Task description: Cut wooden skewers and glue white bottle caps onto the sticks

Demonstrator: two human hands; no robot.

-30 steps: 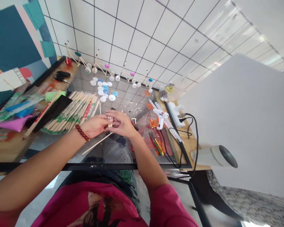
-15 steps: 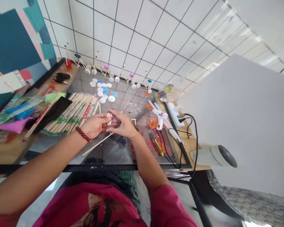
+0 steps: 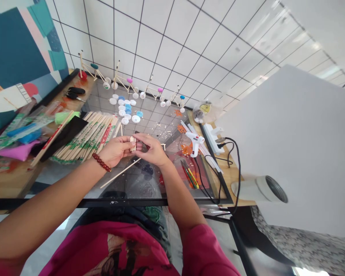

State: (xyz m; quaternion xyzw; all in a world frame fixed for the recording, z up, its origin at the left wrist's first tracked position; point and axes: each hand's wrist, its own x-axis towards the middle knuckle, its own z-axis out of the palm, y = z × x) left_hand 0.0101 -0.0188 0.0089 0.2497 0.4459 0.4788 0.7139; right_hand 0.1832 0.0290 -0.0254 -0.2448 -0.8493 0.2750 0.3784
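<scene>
My left hand [image 3: 119, 149] is closed on a small row of short wooden sticks [image 3: 133, 143], held upright side by side between thumb and fingers. From the right, my right hand [image 3: 152, 149] curves around the same sticks, with its index finger at their top ends and its thumb at their lower ends. Beneath the hands, one long thin wooden stick [image 3: 119, 174] lies slanted on the glass tabletop. Just left of the hands are many paper-wrapped chopsticks [image 3: 86, 138] in a spread pile.
White and blue bottle caps [image 3: 128, 109] cluster behind the hands. Several stick-and-cap models [image 3: 117, 78] stand along the back edge. A white glue gun [image 3: 194, 143], cutters [image 3: 190, 174] and a power strip [image 3: 214, 138] are on the right. Wood scraps [image 3: 166, 134] litter the glass.
My right thumb and index finger have drawn slightly closer together around the ends of the short sticks. My left hand keeps its hold almost unmoved.
</scene>
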